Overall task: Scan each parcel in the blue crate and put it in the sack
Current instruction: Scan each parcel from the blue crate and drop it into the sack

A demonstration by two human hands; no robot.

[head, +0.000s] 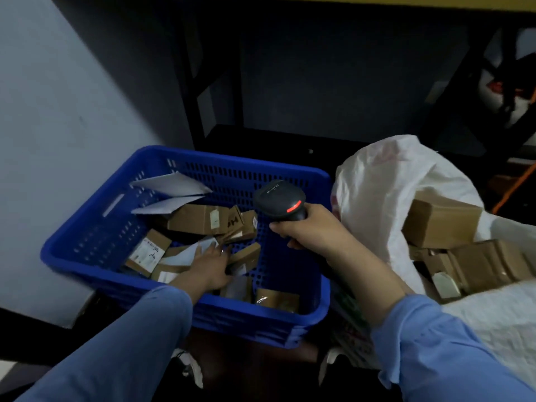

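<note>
A blue plastic crate [87, 227] stands on the floor, holding several small brown cardboard parcels [200, 219] and grey mailer envelopes [171, 184]. My left hand [210, 266] reaches down into the crate, fingers spread flat on the parcels near a small brown box [246, 256]; whether it grips one I cannot tell. My right hand [310, 227] grips a black barcode scanner [280, 200] with a lit red band, held over the crate's right side and aimed into it. A white sack [377, 192] stands open to the right, with brown boxes [441, 224] inside.
A pale wall rises on the left. Behind the crate stands a dark metal shelf frame [191, 91] with a low black shelf. My white shoes [188, 367] show below the crate. An orange cable [516, 187] runs at the far right.
</note>
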